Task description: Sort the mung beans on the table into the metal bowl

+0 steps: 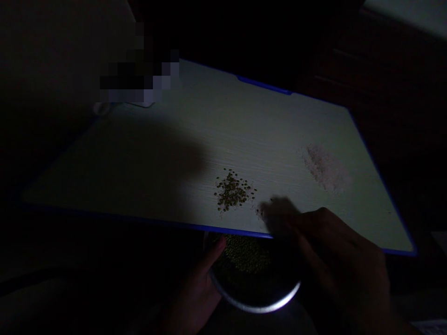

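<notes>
My left hand (200, 288) grips the rim of a round metal bowl (260, 308), thumb over the edge. Small green beans (247, 256), which look like mung beans, fill part of the bowl, which sits just below the near edge of a pale board (244, 125) with blue trim. On the board lies a small scattered pile of the same beans (232, 190). My right hand (335, 251) reaches over the board's near edge, its fingers bent and drawn together close to a few stray beans (260, 212). Shadow hides its fingertips and anything between them.
A heap of pale, fine grains (326, 170) lies on the board's right side. A blue handle strip (265, 85) runs along the far edge. A blurred-out patch covers something at the far left corner, beside a small round object (101, 109). Surroundings are very dark.
</notes>
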`<state>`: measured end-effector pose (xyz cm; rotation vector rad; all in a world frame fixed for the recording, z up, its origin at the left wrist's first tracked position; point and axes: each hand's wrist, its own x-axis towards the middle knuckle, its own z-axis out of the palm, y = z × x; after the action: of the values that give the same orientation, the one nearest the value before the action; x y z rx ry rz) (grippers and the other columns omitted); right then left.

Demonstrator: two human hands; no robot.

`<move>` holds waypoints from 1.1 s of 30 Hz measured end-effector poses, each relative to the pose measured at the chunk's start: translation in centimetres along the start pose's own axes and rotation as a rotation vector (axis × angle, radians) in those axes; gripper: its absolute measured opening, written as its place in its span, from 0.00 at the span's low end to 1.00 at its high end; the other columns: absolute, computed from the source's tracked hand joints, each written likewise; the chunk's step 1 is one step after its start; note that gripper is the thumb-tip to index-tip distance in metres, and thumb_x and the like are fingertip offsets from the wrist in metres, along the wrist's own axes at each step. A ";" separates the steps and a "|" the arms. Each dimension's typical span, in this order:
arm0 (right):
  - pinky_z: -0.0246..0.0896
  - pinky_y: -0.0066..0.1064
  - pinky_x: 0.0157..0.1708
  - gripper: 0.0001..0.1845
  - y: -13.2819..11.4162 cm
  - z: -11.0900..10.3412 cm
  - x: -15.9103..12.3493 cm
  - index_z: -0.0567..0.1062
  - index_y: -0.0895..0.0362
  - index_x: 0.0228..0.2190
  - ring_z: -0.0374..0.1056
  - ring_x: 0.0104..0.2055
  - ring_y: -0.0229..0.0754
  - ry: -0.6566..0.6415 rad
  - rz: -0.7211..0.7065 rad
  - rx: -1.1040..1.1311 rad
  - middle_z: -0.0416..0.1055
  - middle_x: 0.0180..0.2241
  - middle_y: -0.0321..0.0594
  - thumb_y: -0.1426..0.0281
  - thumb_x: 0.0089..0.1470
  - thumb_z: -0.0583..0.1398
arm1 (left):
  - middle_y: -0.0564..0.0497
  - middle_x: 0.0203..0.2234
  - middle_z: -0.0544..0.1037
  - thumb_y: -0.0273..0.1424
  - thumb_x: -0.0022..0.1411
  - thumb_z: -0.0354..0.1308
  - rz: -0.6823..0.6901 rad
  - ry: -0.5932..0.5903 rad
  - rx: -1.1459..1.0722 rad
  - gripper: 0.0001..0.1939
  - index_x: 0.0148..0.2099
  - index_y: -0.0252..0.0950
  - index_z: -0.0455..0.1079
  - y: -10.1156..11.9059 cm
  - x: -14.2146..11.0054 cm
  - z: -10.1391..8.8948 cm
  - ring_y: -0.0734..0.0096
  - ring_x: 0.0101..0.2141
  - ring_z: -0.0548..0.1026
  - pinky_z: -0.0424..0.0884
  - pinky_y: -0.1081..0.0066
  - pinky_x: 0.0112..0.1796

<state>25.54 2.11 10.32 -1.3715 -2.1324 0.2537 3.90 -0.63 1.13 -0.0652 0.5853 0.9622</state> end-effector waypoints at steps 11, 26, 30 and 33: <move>0.68 0.35 0.28 0.09 5.4 -2.0 2.0 0.82 0.52 0.44 0.76 0.31 0.44 0.166 0.095 -0.220 0.82 0.35 0.43 0.70 0.66 0.61 | 0.56 0.45 0.90 0.33 0.62 0.72 0.021 0.086 0.012 0.03 0.37 0.49 0.87 0.2 -0.1 -0.2 0.53 0.58 0.80 0.67 0.59 0.64; 0.72 0.32 0.35 0.10 2.8 -2.0 2.6 0.81 0.54 0.43 0.77 0.40 0.42 -0.065 -0.091 0.035 0.82 0.38 0.42 0.77 0.65 0.61 | 0.56 0.51 0.87 0.34 0.69 0.65 0.008 0.090 0.026 0.09 0.46 0.51 0.86 -0.4 -0.1 -1.1 0.54 0.65 0.72 0.59 0.56 0.69; 0.71 0.32 0.35 0.09 2.4 -1.8 2.4 0.81 0.54 0.42 0.77 0.39 0.41 -0.042 -0.054 0.048 0.82 0.37 0.40 0.77 0.65 0.61 | 0.54 0.47 0.89 0.35 0.67 0.67 -0.009 0.060 0.035 0.07 0.38 0.48 0.87 0.0 -0.1 -0.3 0.52 0.64 0.73 0.62 0.56 0.67; 0.71 0.34 0.37 0.11 2.3 -1.0 3.0 0.81 0.54 0.42 0.75 0.41 0.41 -0.043 -0.119 0.100 0.81 0.38 0.40 0.78 0.66 0.60 | 0.52 0.48 0.89 0.34 0.67 0.67 0.017 0.056 0.026 0.07 0.44 0.47 0.87 0.2 0.0 0.1 0.51 0.65 0.72 0.63 0.54 0.67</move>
<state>26.98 5.63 11.21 -1.1880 -2.1962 0.3407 3.83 -0.51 1.30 -0.0643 0.6502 0.9715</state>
